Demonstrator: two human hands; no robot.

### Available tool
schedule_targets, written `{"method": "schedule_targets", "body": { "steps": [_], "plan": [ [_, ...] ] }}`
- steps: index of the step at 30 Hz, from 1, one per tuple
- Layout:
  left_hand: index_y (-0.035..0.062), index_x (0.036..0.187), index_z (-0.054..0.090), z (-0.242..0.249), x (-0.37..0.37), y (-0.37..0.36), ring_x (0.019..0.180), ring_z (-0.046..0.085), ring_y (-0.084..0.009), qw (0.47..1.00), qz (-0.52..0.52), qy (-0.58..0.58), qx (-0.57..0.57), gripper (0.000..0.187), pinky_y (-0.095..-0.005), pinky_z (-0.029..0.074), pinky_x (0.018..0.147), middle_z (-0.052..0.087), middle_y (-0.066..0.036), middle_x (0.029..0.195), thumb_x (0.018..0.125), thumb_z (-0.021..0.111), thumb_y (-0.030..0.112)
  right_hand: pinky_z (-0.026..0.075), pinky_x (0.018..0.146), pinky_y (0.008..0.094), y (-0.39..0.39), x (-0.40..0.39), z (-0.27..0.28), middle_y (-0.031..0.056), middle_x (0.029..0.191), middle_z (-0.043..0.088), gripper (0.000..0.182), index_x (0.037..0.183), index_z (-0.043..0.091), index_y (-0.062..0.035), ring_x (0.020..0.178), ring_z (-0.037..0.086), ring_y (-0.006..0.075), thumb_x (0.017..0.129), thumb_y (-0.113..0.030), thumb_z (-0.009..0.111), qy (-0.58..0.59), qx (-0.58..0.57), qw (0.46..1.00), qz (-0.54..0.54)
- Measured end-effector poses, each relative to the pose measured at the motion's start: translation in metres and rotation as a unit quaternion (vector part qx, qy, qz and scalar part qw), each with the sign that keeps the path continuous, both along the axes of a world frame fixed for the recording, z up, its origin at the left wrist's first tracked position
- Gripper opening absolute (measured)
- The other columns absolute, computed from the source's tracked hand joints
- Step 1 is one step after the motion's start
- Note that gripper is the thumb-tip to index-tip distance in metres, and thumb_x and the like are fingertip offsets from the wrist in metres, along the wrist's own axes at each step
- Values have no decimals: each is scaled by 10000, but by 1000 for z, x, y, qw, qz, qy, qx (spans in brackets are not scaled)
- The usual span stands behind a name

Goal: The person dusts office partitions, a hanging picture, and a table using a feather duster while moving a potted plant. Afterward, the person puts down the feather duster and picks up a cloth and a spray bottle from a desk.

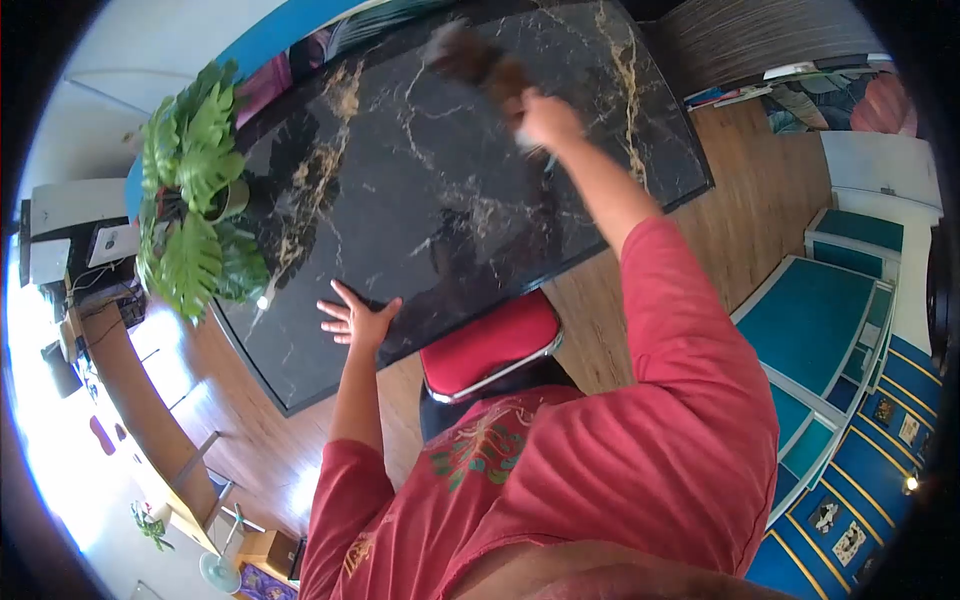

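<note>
My right hand (548, 120) is wrapped round the handle end of a brown duster (478, 62), which is smeared by motion over the far part of the black marble table (390, 170). Near the table's front edge, my left hand (360, 317) lies with its fingers spread on the marble and holds nothing. Left of it, a potted plant (195, 170) with large green leaves stands at the table's left end.
A red-seated chair (495, 342) is tucked against the table's front edge. Teal panels in pale frames (810, 310) stand at the right. A desk (145, 400) runs along the left, with a small fan (219, 571) near the bottom.
</note>
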State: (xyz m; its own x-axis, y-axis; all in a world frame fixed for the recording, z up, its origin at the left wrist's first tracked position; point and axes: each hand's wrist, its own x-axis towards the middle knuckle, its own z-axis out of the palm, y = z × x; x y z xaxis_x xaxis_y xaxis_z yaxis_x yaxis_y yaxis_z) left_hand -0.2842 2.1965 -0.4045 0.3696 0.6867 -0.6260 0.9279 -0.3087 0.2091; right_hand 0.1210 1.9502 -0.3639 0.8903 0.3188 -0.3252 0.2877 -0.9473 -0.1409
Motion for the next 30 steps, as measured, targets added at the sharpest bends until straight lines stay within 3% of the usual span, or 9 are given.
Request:
{"method": "schedule_targets", "body": {
  "steps": [6, 9, 11, 16, 19, 20, 26, 29, 30],
  "plan": [
    [288, 1559, -139, 6, 12, -4, 1410, -185, -589, 1000, 18, 13, 3, 1417, -685, 26, 1126, -280, -260, 1566, 617, 907, 450, 516, 945, 458, -112, 201, -56, 228, 1271, 625, 599, 1245, 630, 3, 1161, 621, 364, 884, -475, 634, -39, -3, 949, -313],
    [296, 1555, -151, 11, 15, -5, 1425, -165, -571, 999, 19, 51, 0, 1438, -648, 30, 1146, -258, -244, 1580, 603, 916, 444, 538, 892, 451, -76, 207, -54, 185, 1175, 683, 634, 1130, 705, -49, 1082, 660, 362, 793, -586, 714, -20, 22, 985, -169],
    [295, 1556, -148, 7, 12, -4, 1425, -162, -573, 999, 17, 45, 2, 1441, -648, 30, 1145, -257, -245, 1580, 599, 917, 450, 546, 871, 451, -19, 164, -46, 187, 1119, 700, 469, 1065, 731, -77, 1041, 673, 360, 779, -448, 722, 23, 58, 995, -81],
    [307, 1559, -132, -1, 8, -5, 1427, -148, -575, 999, 17, 45, 23, 1426, -646, 41, 1144, -242, -238, 1587, 599, 906, 490, 547, 836, 474, 118, -32, -26, 235, 1062, 686, 461, 1280, 523, 37, 983, 685, 366, 893, -214, 511, 52, 112, 981, 148],
    [286, 1570, 115, 10, 8, -4, 1437, 57, -531, 996, 20, -12, 88, 1279, -646, 142, 1131, 2, -204, 1619, 581, 868, 588, 544, 740, 542, 134, -91, -33, 248, 939, 699, 423, 1263, 538, 4, 873, 692, 421, 918, -239, 503, 104, 119, 944, 288],
    [263, 1545, 228, 0, 3, -3, 1422, 152, -476, 988, 39, -41, 146, 1193, -608, 195, 1131, 146, -187, 1588, 588, 847, 616, 527, 772, 559, 124, -87, -24, 268, 976, 692, 358, 1151, 580, 27, 919, 688, 417, 988, -209, 366, 117, 122, 943, 285],
    [-56, 1496, 245, -38, 14, 134, 1380, 329, -409, 871, 208, -354, 271, 1195, -456, 274, 1150, 307, -276, 1502, 639, 897, 464, 519, 861, 488, -25, 49, -19, 210, 1072, 690, 446, 1295, 587, -195, 1004, 652, 412, 888, -376, 562, -24, 31, 998, 39],
    [-5, 1470, 351, -11, 34, 216, 1391, 356, -368, 909, 186, -365, 80, 1084, -468, 293, 1137, 404, -243, 1487, 671, 858, 523, 474, 944, 493, -146, 111, -93, 251, 1163, 653, 423, 1167, 688, -98, 1113, 605, 421, 859, -347, 539, -35, 39, 971, -234],
    [-5, 1470, 351, -19, 41, 239, 1391, 356, -368, 908, 184, -368, 76, 1084, -468, 293, 1137, 404, -243, 1487, 671, 858, 523, 483, 924, 494, -141, 91, -99, 261, 1150, 655, 415, 1124, 696, -60, 1093, 615, 422, 872, -339, 523, -41, 13, 976, -213]
  ]
}}
